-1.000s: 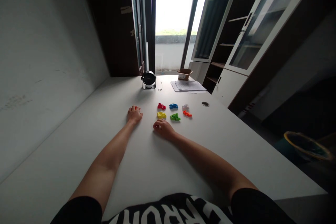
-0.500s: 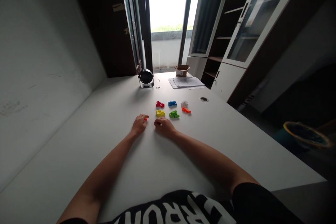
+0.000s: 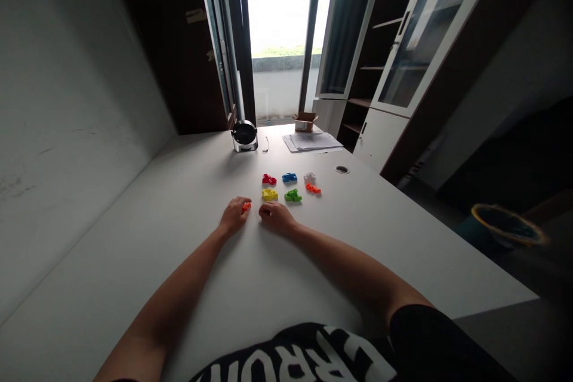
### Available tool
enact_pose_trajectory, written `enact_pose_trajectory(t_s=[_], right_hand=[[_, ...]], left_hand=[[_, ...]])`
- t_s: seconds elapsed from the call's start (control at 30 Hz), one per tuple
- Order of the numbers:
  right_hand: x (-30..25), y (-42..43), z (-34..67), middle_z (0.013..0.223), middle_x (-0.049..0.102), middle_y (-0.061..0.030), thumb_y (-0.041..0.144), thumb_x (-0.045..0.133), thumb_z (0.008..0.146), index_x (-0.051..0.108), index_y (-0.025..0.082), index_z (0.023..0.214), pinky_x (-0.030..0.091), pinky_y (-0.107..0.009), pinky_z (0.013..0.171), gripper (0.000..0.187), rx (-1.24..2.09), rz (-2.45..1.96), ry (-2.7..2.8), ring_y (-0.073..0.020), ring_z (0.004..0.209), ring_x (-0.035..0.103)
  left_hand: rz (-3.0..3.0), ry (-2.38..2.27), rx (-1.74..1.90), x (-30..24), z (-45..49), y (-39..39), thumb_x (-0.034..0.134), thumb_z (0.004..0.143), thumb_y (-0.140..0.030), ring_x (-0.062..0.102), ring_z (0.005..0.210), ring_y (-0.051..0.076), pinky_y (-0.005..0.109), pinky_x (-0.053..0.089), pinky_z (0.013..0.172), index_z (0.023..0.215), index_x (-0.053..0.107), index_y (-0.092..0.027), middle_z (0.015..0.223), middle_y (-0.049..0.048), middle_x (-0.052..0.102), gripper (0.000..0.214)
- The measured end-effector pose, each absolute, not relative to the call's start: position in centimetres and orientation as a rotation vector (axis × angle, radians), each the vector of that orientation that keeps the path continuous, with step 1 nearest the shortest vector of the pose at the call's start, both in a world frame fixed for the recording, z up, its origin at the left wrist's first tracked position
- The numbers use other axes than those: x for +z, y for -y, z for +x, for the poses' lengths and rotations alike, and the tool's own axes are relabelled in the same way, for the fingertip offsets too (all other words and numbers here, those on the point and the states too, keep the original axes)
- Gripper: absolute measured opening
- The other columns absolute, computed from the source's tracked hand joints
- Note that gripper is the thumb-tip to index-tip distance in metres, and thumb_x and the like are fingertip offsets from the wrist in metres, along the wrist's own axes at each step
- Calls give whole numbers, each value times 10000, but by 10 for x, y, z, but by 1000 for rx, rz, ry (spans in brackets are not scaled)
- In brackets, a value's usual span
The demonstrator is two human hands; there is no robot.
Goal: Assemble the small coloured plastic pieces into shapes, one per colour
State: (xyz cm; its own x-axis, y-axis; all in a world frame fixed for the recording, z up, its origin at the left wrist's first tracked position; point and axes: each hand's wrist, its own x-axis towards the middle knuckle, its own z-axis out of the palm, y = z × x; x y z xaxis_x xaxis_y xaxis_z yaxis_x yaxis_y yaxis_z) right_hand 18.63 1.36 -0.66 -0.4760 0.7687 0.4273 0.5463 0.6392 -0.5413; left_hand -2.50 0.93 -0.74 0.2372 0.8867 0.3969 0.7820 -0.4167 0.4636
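The half-curled left hand (image 3: pixel 233 216) has a small orange plastic piece (image 3: pixel 246 207) at its fingertips, grip unclear. The loosely closed right hand (image 3: pixel 276 218) rests empty-looking on the white surface (image 3: pixel 179 262), just below six coloured plastic pieces (image 3: pixel 292 195).

Left hand (image 3: pixel 233 216) and right hand (image 3: pixel 276 218) rest curled.

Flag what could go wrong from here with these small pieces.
The small orange piece sits against the fingers of the left hand and could slip. The right hand lies close to the yellow piece and could nudge it out of line. The white piece barely stands out against the white desk, so could be missed.
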Motion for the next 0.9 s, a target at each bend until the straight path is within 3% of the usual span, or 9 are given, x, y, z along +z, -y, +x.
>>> enact_pose_trajectory(t_s=[0.23,0.57,0.77,0.9], right_hand=[[-8,-14,186,833,694,-21,107,640,859,710,199,826,432,-245,732,120,426,-1033,2216,-152,763,598],[-7,-13,187,831,674,-27,159,621,893,683,192,811,401,-238,681,108,371,-1090,2199,-147,729,575],[-7,-12,187,846,681,-36,165,614,902,676,190,806,404,-241,686,117,346,-1144,2204,-155,753,586],[-7,-12,187,877,686,-43,188,624,909,697,187,844,405,-238,689,97,337,-1149,2219,-153,766,589]], left_hand=[[2339,-1597,867,-4,-24,-8,575,844,-172,587,1026,267,392,458,954,1063,683,-236,1059,80,677,252],[2312,-1507,874,3,-22,-3,625,883,-335,602,907,238,351,465,853,1036,698,-242,899,47,692,193],[2257,-1494,883,-2,-22,-5,546,893,-197,605,818,201,307,455,776,1113,703,-259,876,27,689,278],[2335,-1510,852,-4,-22,-7,590,867,-179,596,838,210,314,443,796,1123,709,-248,850,32,676,291]])
